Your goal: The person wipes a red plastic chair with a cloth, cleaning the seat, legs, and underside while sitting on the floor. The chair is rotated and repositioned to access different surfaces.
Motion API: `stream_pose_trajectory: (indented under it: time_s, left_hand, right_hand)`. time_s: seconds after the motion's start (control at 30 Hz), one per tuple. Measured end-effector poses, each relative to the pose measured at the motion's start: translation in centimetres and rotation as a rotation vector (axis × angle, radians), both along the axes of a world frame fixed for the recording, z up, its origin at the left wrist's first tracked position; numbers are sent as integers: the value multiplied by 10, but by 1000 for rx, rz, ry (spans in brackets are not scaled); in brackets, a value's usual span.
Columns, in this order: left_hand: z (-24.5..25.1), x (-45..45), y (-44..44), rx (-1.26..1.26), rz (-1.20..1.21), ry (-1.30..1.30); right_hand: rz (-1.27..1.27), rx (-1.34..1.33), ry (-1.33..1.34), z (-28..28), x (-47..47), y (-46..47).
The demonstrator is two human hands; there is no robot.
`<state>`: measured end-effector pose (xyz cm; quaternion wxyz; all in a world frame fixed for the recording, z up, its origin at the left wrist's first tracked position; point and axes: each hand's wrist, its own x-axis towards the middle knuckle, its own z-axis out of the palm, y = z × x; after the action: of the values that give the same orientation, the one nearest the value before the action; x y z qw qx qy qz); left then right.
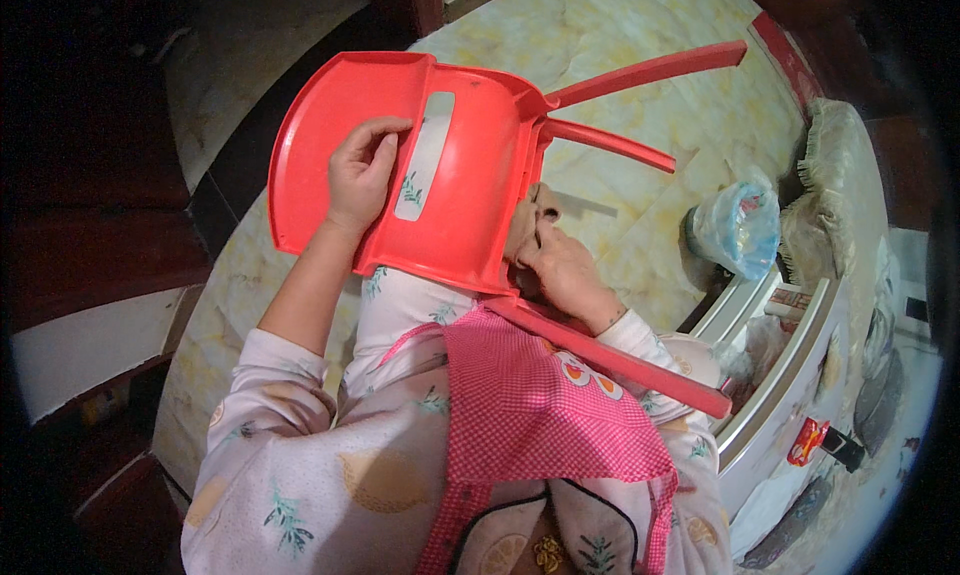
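A red plastic chair (480, 155) lies tipped across my lap, its backrest to the left and its legs pointing right. My left hand (362, 171) rests on the chair beside the long slot in the backrest, fingertips at the slot's edge, thumb apart. At the underside of the seat, my right hand (566, 264) grips a brown cloth (525, 226) that is bunched against the seat's edge. One chair leg passes over my right forearm. Part of my right hand's fingers is hidden by the cloth.
A small bin with a bluish plastic liner (739, 226) stands on the marbled floor at right. Beside it is an open drawer (806, 342) with plastic bags inside. A fringed cloth (844, 192) covers the furniture there, with a red packet (808, 441) nearby. Dark red wooden furniture (97, 267) stands at left.
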<state>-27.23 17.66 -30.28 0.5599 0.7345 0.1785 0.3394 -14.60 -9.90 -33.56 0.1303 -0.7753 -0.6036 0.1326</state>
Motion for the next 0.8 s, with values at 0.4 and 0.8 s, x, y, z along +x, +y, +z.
stream_pose_trajectory:
  time_s: [0.4, 0.8]
  left_hand:
    - [-2, 3, 2, -10, -1, -38]
    - [0, 2, 2, -56, 23, -14]
  right_hand:
    - [-54, 47, 510, -8, -1, -21]
    - [-157, 119, 748, -11, 9, -59]
